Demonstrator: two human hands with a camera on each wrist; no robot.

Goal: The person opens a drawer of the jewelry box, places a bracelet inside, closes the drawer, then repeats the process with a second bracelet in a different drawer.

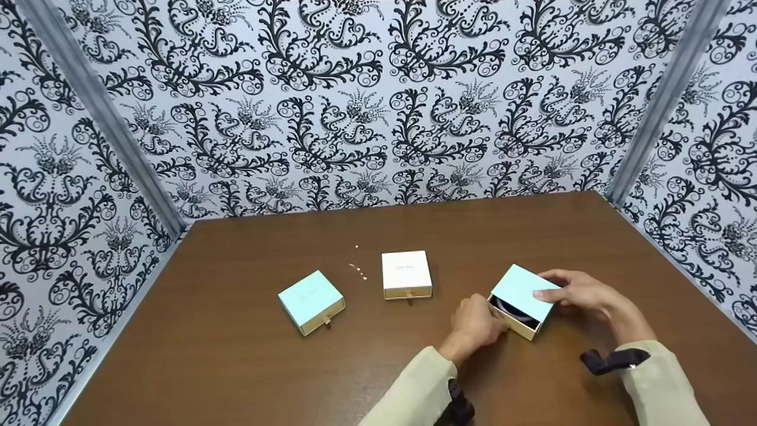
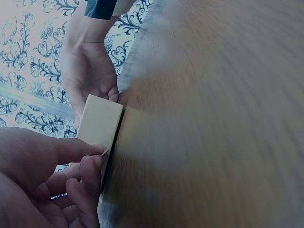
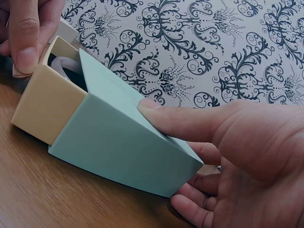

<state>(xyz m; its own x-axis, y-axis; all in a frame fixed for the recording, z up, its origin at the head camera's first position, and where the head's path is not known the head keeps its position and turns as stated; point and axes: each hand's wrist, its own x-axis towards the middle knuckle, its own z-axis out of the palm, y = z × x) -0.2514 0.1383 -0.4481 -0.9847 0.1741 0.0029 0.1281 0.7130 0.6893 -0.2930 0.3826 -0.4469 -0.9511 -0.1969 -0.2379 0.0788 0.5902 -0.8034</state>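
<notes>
At the right of the table sits a mint-green drawer box [image 1: 520,288], its cream drawer [image 3: 50,104] slid partway out of the sleeve. Between finger and thumb, my left hand [image 1: 475,322] pinches the small pull tab [image 2: 105,153] on the drawer's front. My right hand [image 1: 585,294] grips the far end of the sleeve [image 3: 123,142], thumb on top and fingers beneath and behind. Inside the drawer's dark interior, part of a pale, curved, ring-like band [image 3: 65,68] shows; the rest is hidden under the sleeve.
A white drawer box [image 1: 406,271] stands mid-table, and a second mint-green box [image 1: 310,297] lies left of it, both closed with tabs facing front. Small pale bits [image 1: 358,271] lie between them. Patterned wall panels [image 1: 331,118] border the brown table [image 1: 236,367] behind and at both sides.
</notes>
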